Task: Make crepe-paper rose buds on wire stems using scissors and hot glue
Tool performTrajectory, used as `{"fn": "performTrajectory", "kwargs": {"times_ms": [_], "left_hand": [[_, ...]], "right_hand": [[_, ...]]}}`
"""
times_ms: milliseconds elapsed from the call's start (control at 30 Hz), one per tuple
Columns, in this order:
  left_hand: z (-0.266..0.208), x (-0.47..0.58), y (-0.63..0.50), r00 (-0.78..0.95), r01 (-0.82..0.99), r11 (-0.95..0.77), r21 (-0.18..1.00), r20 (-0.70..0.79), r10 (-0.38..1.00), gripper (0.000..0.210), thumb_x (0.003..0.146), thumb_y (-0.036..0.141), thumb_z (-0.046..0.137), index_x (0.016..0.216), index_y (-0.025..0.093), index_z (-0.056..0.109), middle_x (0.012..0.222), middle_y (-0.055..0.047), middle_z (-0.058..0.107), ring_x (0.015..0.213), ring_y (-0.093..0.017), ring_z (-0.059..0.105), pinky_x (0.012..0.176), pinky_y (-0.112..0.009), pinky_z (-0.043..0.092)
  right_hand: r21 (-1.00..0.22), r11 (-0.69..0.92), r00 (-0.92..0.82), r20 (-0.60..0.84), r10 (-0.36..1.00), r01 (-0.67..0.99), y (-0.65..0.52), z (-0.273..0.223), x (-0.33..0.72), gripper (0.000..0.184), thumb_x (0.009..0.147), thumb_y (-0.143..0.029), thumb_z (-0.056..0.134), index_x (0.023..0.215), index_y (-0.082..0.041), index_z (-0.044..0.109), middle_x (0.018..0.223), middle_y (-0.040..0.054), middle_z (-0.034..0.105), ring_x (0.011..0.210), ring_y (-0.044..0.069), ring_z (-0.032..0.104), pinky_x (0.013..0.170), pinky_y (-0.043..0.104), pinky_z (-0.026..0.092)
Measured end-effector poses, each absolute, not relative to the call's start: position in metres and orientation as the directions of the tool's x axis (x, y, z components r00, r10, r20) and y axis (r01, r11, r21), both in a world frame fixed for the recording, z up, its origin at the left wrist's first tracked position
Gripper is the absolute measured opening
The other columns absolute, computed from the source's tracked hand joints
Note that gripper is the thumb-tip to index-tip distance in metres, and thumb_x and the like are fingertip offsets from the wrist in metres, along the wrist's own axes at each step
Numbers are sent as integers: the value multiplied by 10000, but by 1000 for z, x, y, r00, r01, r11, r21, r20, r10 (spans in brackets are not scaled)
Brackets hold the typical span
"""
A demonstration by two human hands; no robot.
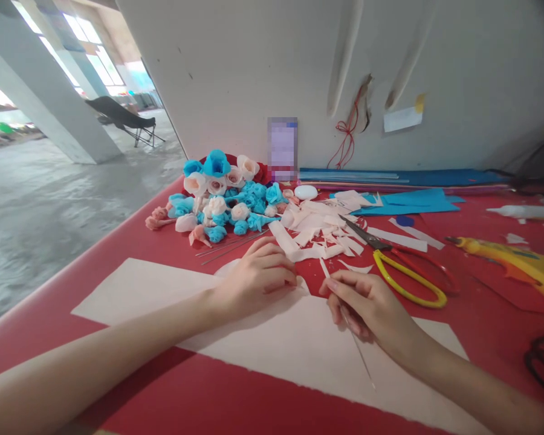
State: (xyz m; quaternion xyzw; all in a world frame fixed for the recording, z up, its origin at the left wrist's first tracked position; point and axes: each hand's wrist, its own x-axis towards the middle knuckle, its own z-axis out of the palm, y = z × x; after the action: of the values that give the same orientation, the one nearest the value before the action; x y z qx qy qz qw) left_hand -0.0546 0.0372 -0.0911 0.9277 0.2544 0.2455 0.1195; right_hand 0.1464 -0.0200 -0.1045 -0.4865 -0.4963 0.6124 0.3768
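My left hand (259, 272) rests palm down over a pale pink paper sheet (254, 338), its fingers bent and close together. At its fingertips shows a small rounded paper petal (303, 286); the thumb is hidden. My right hand (360, 302) pinches a thin wire (364, 362) between thumb and fingers. The wire slants, its bare end pointing down toward me. A whitish strip-like tip (324, 267) sticks out above the pinch. Just behind both hands lie pale paper scraps (317, 226). Scissors (408, 281) with yellow and red handles lie beyond my right hand.
Blue, white and pink paper flowers (217, 202) are heaped at the back left, with loose wires (236, 244) in front. A yellow glue gun (512, 257) lies right. Blue paper (408, 202) and a phone-like screen (282, 148) are at the back. The red table's left edge (72, 254) drops off.
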Motion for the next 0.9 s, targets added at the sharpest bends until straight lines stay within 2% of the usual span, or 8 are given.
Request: {"fn": "performTrajectory", "kwargs": {"times_ms": [300, 433, 500, 600, 900], "left_hand": [[-83, -54, 32, 762, 425, -780, 459, 283, 582, 79, 805, 168, 444, 795, 173, 522, 784, -8, 637, 748, -114, 568, 1019, -375, 262], [-82, -56, 36, 701, 488, -688, 538, 229, 676, 105, 848, 193, 371, 792, 170, 457, 780, -26, 608, 727, -122, 560, 801, -296, 433], [-84, -57, 37, 679, 501, -651, 571, 207, 704, 113, 858, 210, 356, 787, 175, 437, 789, -29, 599, 725, -121, 550, 682, -249, 452], [-85, -58, 36, 663, 509, -620, 597, 188, 725, 112, 855, 232, 359, 792, 179, 435, 796, -24, 580, 711, -117, 534, 624, -228, 440], [-83, -54, 33, 662, 496, -599, 629, 173, 730, 104, 823, 224, 408, 773, 184, 490, 818, -22, 553, 851, -154, 508, 708, -261, 417]], "right_hand": [[-971, -239, -250, -235, 939, 13, -20, -105, 147, 300, 806, -433, 508, 683, -159, 515, 497, -16, 520, 294, 30, 282, 265, 142, 185], [-972, -236, -237, -233, 943, 14, -19, -105, 147, 329, 802, -438, 513, 645, -149, 524, 486, -12, 508, 298, 28, 285, 271, 141, 188], [-973, -232, -226, -229, 947, 15, -19, -104, 146, 325, 805, -440, 508, 665, -149, 542, 450, -27, 470, 295, 28, 275, 275, 139, 184], [-974, -227, -231, -226, 946, 23, -19, -103, 147, 324, 820, -439, 488, 698, -150, 569, 385, -54, 374, 292, 34, 257, 282, 143, 181], [-975, -219, -235, -220, 947, 31, -18, -103, 147, 295, 835, -416, 465, 726, -159, 562, 396, -54, 396, 302, 45, 275, 287, 154, 184]]}}
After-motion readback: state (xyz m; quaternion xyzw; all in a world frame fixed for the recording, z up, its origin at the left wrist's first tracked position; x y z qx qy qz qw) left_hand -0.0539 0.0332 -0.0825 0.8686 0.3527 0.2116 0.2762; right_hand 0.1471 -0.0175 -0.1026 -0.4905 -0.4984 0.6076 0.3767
